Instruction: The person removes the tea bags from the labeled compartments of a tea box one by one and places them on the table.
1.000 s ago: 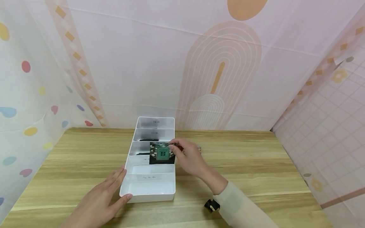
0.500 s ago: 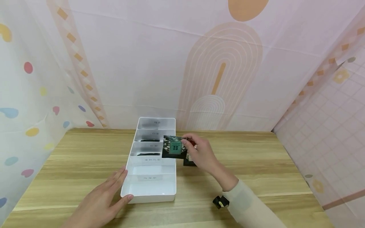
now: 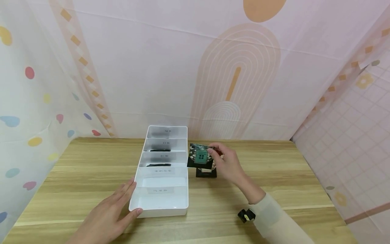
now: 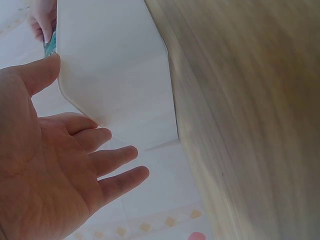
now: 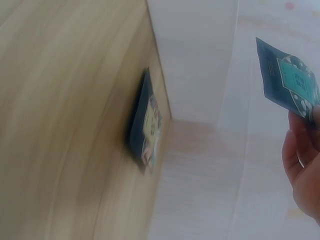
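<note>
Head view: the worktop (image 3: 94, 169) is shown with the white box (image 3: 159, 213) on it, divided into five compartments (image 3: 161, 200) in a row. The box is touched at its near left corner by the left grip (image 3: 111, 210), thumb and fingers spread; this contact has been kept up over the last second. To the right of the box, the green sachet (image 3: 201, 157) is pinched between thumb and fingers by the right grip (image 3: 226, 164). A second ago it was held over the box; it has since been carried out past the right rim, so it is judged not to be lodged in any compartment. The other sachet (image 3: 206, 173), also right of the box, is left lying on the worktop, partly covered from above. Within the box, dark strips (image 3: 159, 150) are seen in the second and third compartments from the far end; what they are cannot be told.
</note>
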{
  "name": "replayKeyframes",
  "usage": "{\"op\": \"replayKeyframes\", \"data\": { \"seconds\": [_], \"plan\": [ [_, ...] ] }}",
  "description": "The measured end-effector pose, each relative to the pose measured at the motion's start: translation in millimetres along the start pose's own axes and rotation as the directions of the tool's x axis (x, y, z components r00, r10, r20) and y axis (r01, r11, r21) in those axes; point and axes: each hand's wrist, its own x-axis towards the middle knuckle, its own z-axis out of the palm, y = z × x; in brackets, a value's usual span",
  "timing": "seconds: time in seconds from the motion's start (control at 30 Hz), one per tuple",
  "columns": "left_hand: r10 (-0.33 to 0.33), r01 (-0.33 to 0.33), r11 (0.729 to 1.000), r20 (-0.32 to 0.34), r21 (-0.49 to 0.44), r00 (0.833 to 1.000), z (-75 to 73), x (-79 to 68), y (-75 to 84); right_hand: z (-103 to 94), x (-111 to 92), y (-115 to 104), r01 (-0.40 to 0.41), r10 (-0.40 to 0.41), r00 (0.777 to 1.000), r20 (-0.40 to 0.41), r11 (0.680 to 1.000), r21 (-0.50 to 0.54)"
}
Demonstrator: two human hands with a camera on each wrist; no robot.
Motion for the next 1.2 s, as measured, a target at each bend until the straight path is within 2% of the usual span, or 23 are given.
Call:
{"op": "replayKeyframes", "data": {
  "seconds": [0.7,1.2],
  "plan": [
    [0.023,-0.023,1.0,-0.018,-0.001,1.0,1.2,1.0,-0.2,-38.7,-6.9,37.5,-0.149,0.148,0.989,-0.023,0.986,-0.079],
    [-0.005,0.005,1.0,0.004,-0.014,1.0,0.1,3.1,1.5,-54.5,-9.8,74.1,-0.172,0.172,0.985,-0.01,0.98,-0.097]
  ]
}}
